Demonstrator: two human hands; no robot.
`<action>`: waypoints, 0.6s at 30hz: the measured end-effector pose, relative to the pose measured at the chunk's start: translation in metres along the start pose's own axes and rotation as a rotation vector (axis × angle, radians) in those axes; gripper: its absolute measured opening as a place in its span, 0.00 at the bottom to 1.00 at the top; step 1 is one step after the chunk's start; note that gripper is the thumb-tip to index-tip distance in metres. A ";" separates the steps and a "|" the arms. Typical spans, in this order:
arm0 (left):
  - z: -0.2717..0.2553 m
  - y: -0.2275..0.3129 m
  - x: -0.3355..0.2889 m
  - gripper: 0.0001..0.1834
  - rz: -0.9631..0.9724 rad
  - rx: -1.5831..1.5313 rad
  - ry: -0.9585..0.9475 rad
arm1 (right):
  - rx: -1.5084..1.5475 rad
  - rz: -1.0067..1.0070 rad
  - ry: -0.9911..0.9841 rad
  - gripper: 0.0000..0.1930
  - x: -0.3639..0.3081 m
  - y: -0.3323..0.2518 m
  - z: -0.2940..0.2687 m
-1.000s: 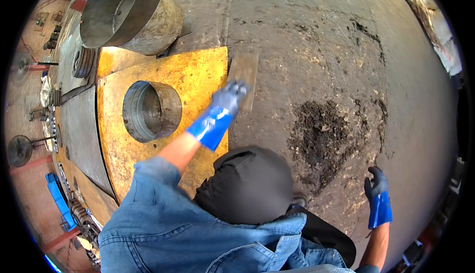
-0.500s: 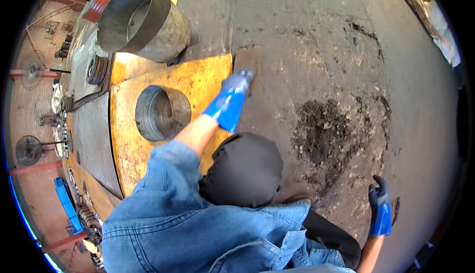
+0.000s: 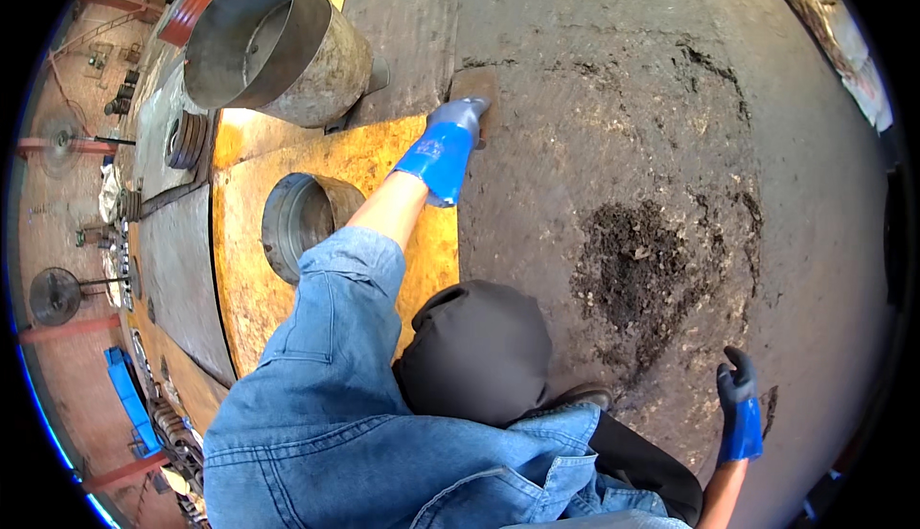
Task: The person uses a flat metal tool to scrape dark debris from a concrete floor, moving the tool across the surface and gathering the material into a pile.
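Observation:
My left hand (image 3: 456,126), in a blue glove with grey fingers, reaches forward to the floor beside the yellow plate. It grips a flat brown rectangular plate (image 3: 476,80) that rests on the dark floor, one edge showing past the fingers. The hand hides the rest of that plate. My right hand (image 3: 738,404), gloved in blue and dark grey, hovers low at the right with its fingers apart and nothing in them. Between the two lies a heap of black crumbly dirt (image 3: 628,261), with loose crumbs scattered round it.
A big metal bucket (image 3: 331,69) lies tilted at the far left. Nearer, a short metal ring-shaped container (image 3: 287,227) sits on the yellow floor plate (image 3: 240,280). Coiled parts (image 3: 185,139) and fans (image 3: 56,294) stand farther left. Wrapped sheeting (image 3: 843,40) lies at the far right.
My left hand has pushed farther forward along the floor, and the brown plate has gone with it. The right hand stays nearly in place.

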State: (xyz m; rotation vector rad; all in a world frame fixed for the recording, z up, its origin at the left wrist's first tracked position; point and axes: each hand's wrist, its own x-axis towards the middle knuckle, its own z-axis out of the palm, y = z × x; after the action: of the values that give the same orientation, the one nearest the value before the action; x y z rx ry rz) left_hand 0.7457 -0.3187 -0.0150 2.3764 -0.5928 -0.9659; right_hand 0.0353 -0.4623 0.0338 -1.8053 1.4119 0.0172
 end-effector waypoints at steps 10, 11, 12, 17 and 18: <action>-0.008 0.023 0.017 0.24 0.236 0.682 -0.129 | -0.054 0.006 -0.049 0.24 0.016 -0.031 0.002; -0.002 0.003 0.019 0.28 0.355 0.661 -0.012 | -0.150 -0.157 -0.015 0.24 0.026 0.001 0.001; -0.003 -0.016 0.028 0.27 0.385 0.621 0.045 | -0.054 0.043 -0.040 0.23 0.027 -0.018 0.008; -0.022 0.006 0.054 0.20 0.242 0.357 -0.060 | -0.096 -0.022 -0.054 0.24 0.030 -0.037 0.015; -0.025 0.020 0.055 0.20 0.238 0.386 -0.097 | -0.117 -0.030 -0.055 0.24 0.029 -0.038 0.015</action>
State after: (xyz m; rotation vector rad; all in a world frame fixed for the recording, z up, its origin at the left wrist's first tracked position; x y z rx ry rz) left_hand 0.7962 -0.3580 -0.0159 2.5162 -1.1617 -0.9291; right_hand 0.0840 -0.4756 0.0323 -1.9066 1.3692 0.1356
